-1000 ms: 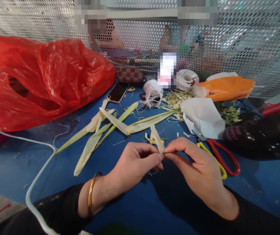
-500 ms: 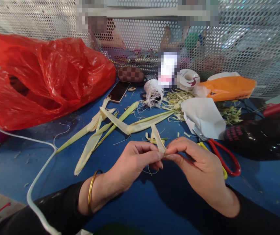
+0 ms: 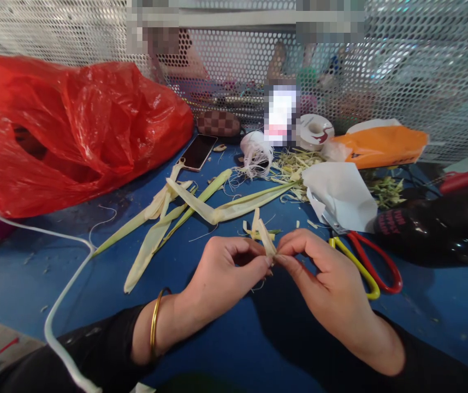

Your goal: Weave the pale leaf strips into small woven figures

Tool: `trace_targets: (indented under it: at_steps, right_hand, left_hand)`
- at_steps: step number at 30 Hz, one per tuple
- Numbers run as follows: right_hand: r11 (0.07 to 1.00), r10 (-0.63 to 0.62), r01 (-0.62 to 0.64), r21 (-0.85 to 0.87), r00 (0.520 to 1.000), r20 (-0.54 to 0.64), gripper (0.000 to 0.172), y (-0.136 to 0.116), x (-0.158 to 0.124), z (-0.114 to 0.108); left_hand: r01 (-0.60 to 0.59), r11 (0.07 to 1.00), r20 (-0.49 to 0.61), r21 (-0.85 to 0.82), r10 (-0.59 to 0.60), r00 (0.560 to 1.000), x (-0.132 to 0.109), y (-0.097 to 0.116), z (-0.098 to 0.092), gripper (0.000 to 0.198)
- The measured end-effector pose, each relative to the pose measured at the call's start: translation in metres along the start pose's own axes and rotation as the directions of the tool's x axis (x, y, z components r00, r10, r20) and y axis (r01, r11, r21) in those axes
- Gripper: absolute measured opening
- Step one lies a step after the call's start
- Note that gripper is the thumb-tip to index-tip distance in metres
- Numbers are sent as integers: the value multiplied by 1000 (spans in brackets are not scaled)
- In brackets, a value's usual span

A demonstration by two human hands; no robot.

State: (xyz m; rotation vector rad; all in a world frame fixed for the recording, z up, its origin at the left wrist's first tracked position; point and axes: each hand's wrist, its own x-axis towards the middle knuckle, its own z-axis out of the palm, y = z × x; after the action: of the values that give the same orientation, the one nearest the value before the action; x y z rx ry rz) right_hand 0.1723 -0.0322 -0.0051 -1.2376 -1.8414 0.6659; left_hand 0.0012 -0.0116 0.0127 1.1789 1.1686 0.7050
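The left hand (image 3: 221,281) pinches the lower end of a pale husk strip (image 3: 267,240) between thumb and forefinger. The right hand (image 3: 330,284) meets it there, its thumb and forefinger also drawn together on that end. The strip stands up from between the two hands, tilted toward the left, just above the blue surface (image 3: 213,360). Small pale scraps (image 3: 256,232) lie just beyond the fingertips.

Ahead of the left hand and to its left, long husk leaves (image 3: 147,262) lie crossed; farther off are a ball of white thread (image 3: 254,150) and a phone (image 3: 199,153), with a red plastic bag (image 3: 106,125) well to the left. Scissors (image 3: 398,283) with red and yellow handles lie just right of the right hand, and white paper (image 3: 340,191) lies beyond it.
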Motion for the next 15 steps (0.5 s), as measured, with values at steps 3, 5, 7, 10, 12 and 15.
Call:
trace_targets:
  at_steps: [3,5,7,10,12,15]
  right_hand:
    - [1000,11,-11,3,1000,-14,13,-1,0,0]
    - [1000,16,-16,13,1000,-20,13,-2,1,0]
    - [999,29,-28,34,999,-17,13,-2,1,1]
    - [992,94,-93,86,996,-5,14,-1,3,0]
    - [978,151,-148,146,989,-9,8,1,5,-1]
    - [952,216,-212,222,976,4,8,3,8,-3]
  left_hand:
    - [-48,999,33,11,47,998,0,-1,1,8]
    - [-64,997,34,34,63,997,0,-2,2,8]
    - [-45,998,29,52,43,999,1,-3,2,9]
    - [42,999,36,8,-42,998,3,-3,0,10]
    - [82,995,43,-59,-80,996,4,-2,-1,10]
    - [83,992,46,-96,-79,996,4,-1,-1,10]
